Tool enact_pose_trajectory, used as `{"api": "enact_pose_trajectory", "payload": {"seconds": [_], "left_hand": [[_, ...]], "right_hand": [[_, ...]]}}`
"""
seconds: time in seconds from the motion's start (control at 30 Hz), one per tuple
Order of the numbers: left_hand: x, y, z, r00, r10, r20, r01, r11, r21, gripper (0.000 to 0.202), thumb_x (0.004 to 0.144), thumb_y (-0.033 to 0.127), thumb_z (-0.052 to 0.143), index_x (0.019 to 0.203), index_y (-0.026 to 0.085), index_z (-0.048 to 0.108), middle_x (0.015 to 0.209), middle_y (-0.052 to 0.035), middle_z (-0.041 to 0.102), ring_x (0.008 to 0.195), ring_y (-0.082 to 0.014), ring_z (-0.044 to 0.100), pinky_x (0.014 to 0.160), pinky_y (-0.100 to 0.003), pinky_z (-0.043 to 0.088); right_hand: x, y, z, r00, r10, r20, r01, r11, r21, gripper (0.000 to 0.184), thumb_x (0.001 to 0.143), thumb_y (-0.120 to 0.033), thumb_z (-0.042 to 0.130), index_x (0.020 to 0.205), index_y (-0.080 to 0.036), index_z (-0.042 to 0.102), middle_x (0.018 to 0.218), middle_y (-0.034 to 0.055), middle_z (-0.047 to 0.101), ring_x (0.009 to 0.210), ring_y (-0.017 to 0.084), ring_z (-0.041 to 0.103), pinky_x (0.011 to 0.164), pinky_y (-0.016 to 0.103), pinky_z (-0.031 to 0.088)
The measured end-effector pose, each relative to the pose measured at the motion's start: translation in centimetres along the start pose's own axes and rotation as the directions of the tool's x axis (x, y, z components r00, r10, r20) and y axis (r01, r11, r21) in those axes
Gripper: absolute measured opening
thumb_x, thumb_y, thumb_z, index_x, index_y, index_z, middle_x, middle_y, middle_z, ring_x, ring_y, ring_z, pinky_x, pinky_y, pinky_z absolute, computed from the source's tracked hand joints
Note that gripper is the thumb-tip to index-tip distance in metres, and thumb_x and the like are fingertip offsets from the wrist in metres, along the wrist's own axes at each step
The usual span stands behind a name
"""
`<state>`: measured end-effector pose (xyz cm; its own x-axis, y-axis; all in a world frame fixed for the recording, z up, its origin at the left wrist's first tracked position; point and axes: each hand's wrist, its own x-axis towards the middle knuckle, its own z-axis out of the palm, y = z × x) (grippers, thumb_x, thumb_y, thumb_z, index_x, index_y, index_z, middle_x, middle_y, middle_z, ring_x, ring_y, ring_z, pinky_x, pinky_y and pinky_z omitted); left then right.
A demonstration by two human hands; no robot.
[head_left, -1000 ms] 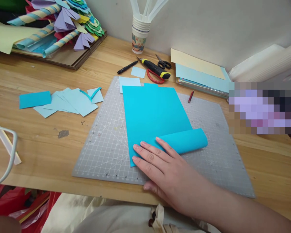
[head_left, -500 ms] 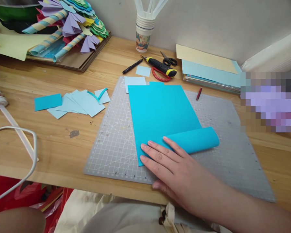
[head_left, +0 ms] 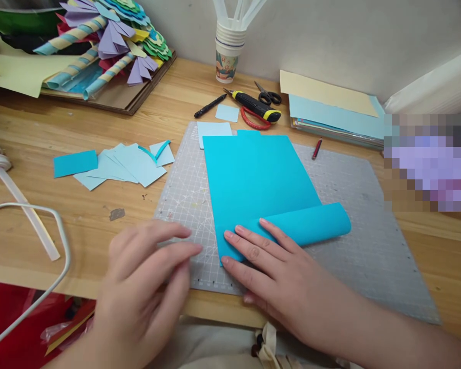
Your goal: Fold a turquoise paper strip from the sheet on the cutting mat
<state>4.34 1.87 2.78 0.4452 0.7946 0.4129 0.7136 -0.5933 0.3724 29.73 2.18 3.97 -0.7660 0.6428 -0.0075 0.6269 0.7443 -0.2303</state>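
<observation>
Table [head_left: 30, 130]: light-brown wood, visible grain, grey patch [head_left: 117, 214] on its surface. Behind table: 1 plain wall [head_left: 330, 41], greyish. Soft light over table.

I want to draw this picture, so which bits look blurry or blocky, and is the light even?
Head view: a blocky patch hides whatever is at the right edge; head view: the left hand looks a little soft, the right hand crisper; head view: the big blue sheet looks fairly evenly lit, without strong glare.
</observation>
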Motion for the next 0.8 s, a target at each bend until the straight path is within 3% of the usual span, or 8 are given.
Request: {"api": "enact_pose_trajectory", "payload": {"seconds": [0.1,0.2,0.33,0.8], "left_hand": [[1.5,0.2,0.9,0.999,-0.006,0.043,0.008,0.998,-0.057,0.028,0.092,0.013,0.05,0.112,0.028,0.062,0.116,0.0006,0.066,0.107,-0.0185,0.058,0.092,-0.039,0.038],[1.7,0.6,1.4,0.996,0.056,0.063,-0.055,0.998,-0.014,0.027,0.094,0.018,0.05,0.114,0.028,0.064,0.123,0.0032,0.067,0.112,-0.0187,0.058,0.095,-0.039,0.034],[1.6,0.8,1.6,0.988,0.141,0.065,-0.142,0.99,0.006,0.024,0.093,0.018,0.05,0.11,0.024,0.067,0.118,0.0037,0.07,0.107,-0.0183,0.062,0.094,-0.037,0.034],[1.8,0.9,1.5,0.992,0.111,0.058,-0.111,0.994,0.001,0.023,0.094,0.019,0.049,0.105,0.024,0.069,0.11,-0.0005,0.07,0.102,-0.0185,0.061,0.093,-0.037,0.035]], "right_hand": [[0.0,0.0,0.1,1.0,-0.007,-0.004,0.007,1.0,-0.022,0.035,0.098,-0.023,0.046,0.131,-0.021,0.054,0.154,0.0102,0.036,0.142,0.026,0.033,0.113,0.058,0.03],[0.0,0.0,0.1,1.0,-0.017,0.0,0.017,0.999,-0.036,0.037,0.097,-0.021,0.046,0.133,-0.02,0.053,0.154,0.0106,0.036,0.142,0.026,0.032,0.113,0.057,0.031],[0.1,-0.1,0.1,1.0,-0.022,0.001,0.022,0.999,-0.05,0.04,0.098,-0.023,0.046,0.137,-0.019,0.05,0.154,0.011,0.035,0.142,0.027,0.033,0.112,0.058,0.032],[0.0,-0.2,0.3,0.999,-0.018,-0.036,0.016,0.999,-0.052,0.04,0.096,-0.023,0.049,0.136,-0.019,0.052,0.151,0.0121,0.04,0.14,0.028,0.036,0.112,0.057,0.034]]}}
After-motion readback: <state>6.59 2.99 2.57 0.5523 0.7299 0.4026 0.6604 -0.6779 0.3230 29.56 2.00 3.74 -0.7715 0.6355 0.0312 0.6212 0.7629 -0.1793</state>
